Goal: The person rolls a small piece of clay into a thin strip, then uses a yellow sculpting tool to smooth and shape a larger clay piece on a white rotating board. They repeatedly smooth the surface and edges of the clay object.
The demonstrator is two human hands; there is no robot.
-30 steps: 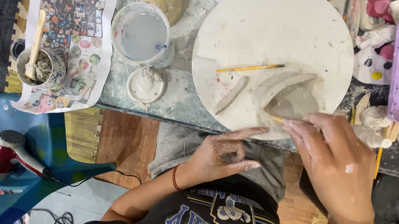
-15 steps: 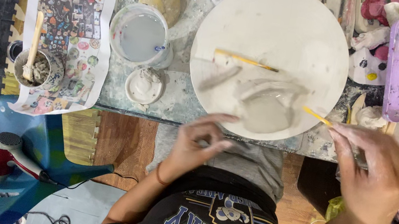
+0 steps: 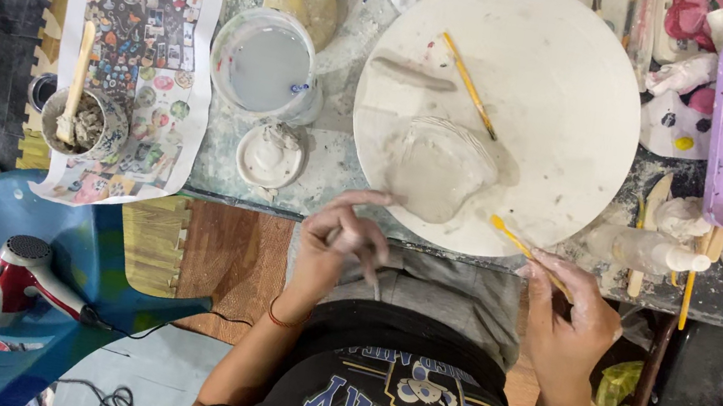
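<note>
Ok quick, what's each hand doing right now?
Left hand: fingers curled, rubbing together over the lap; whether it holds anything cannot be told.
Right hand: closed on a yellow-handled tool that points at the clay piece.

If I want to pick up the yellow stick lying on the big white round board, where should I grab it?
Probably near the middle of the yellow stick. It lies flat and slanted on the round board, from upper left down to lower right, with bare board on both sides. Come straight down from above and pinch across its thin width with your fingers. The grey clay roll sits just left of its upper end, so stay clear of that.
</note>
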